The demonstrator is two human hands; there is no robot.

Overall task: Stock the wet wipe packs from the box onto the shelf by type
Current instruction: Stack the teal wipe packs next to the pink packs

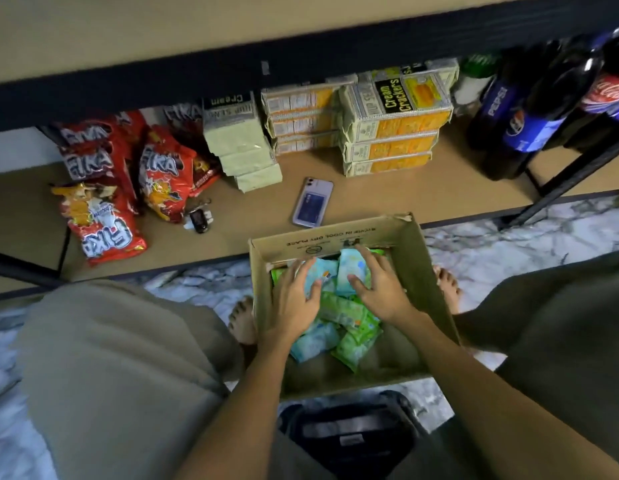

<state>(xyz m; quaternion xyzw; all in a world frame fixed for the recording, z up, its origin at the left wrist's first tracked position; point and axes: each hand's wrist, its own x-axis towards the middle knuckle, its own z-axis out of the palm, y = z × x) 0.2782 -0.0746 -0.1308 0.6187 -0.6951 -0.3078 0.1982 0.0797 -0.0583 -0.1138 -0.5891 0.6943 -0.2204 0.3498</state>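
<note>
Cardboard forms the open box (335,245) that stands on the marbled floor (509,251) between the person's bare feet, just in front of the low shelf (387,195). Inside it lie the wet wipe packs, blue packs (349,271) toward the far wall and green packs (356,344) heaped nearer the person. Both hands reach into the box: the left hand (294,299) rests with spread, relaxed fingers on a blue pack, and the right hand (380,285) lies flat with straight fingers on another blue pack, neither gripping anything. On the shelf stand red snack bags (162,171), stacked cracker boxes (391,133) and cola bottles (522,116), with a phone (312,206) and a key fob (199,218) near the front edge.
</note>
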